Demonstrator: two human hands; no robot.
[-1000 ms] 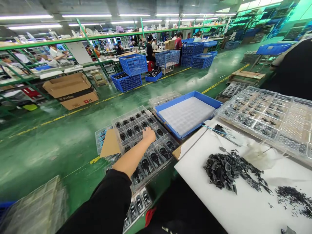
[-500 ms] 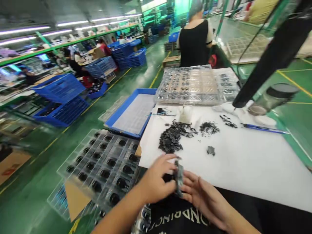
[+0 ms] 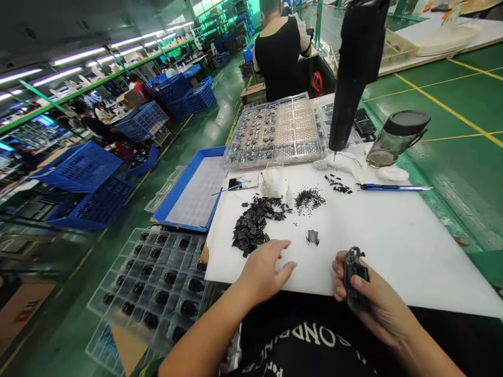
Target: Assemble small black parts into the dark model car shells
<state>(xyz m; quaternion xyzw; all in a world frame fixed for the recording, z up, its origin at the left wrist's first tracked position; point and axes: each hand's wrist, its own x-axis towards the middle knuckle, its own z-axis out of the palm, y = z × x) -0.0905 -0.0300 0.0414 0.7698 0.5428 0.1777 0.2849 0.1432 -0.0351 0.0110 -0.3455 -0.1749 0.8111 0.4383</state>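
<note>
My right hand [image 3: 369,293] is shut on a black plastic part [image 3: 356,272] just off the near edge of a white cutting board [image 3: 393,256]. My left hand [image 3: 267,267] lies open on the board, holding nothing, and its fingers stop just short of a heap of black plastic pieces [image 3: 251,228]. Beyond them lie a smaller heap of tiny black bits [image 3: 309,200] and a single small grey part [image 3: 313,237]. A clear tray of black moulded parts [image 3: 157,283] sits below my left forearm.
A clear tray of small parts [image 3: 271,131] and a blue tray with white foam [image 3: 192,193] border the board. A long black hanging tool [image 3: 353,68], a glass jar [image 3: 396,139] and a blue-handled tool [image 3: 393,187] stand beyond. A co-worker [image 3: 279,57] stands further off.
My view has swung right onto the board. My left hand has come away from the black part, which my right hand now holds alone, further right.
</note>
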